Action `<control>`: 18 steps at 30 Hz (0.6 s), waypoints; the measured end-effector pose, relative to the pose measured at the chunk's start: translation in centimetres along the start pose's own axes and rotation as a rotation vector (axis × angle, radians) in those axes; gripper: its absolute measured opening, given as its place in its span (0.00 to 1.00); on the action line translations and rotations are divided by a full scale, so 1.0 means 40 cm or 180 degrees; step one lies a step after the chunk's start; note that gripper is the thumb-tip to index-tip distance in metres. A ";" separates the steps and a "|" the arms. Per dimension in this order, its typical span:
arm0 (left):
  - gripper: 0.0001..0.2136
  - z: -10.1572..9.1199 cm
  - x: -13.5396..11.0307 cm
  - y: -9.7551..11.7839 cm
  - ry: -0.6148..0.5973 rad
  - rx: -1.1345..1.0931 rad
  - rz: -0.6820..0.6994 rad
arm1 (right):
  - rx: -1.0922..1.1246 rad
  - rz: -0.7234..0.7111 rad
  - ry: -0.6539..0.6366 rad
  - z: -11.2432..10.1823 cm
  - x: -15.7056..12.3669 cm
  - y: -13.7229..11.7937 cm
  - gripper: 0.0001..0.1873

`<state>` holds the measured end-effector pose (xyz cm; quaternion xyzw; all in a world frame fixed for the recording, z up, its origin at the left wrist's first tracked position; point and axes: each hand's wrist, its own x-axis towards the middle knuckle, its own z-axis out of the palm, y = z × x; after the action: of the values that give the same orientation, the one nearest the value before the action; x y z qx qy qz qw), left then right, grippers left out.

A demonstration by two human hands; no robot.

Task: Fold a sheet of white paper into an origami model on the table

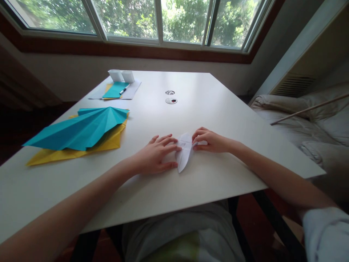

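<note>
A small piece of folded white paper (185, 152) with a pointed lower end lies on the white table near its front edge. My left hand (160, 154) rests flat beside it with the fingers spread, the tips touching the paper's left side. On the other side, my right hand (205, 140) pinches the paper's right edge between thumb and fingers, lifting a small flap there. The fingers partly cover both sides of the paper.
Turquoise pleated paper (89, 129) lies over yellow folded paper (109, 142) on the left. Farther back are turquoise sheets (114, 90), a pen (124, 89) and folded white pieces (121, 75). Two round inserts (171, 100) sit mid-table. A sofa (289, 105) stands right.
</note>
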<state>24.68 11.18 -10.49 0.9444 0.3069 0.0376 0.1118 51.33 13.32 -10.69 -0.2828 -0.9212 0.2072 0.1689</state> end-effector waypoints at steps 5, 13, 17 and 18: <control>0.14 0.017 0.006 0.020 0.0452 0.0154 0.0034 | -0.0130 0.0526 0.0146 0.018 0.018 -0.002 0.12; 0.15 0.024 0.013 0.038 0.0547 0.0121 0.0020 | -0.0320 0.0980 0.0251 0.032 0.024 -0.018 0.12; 0.16 0.025 0.015 0.042 0.0579 0.0159 0.0004 | -0.0417 0.1156 0.0386 0.044 0.025 -0.016 0.14; 0.17 0.025 0.015 0.044 0.0592 0.0174 0.0019 | -0.0420 0.1189 0.0417 0.046 0.025 -0.015 0.15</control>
<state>26.31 9.99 -11.05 0.9404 0.3141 0.1170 0.0570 49.48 12.95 -11.78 -0.4721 -0.8513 0.1552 0.1682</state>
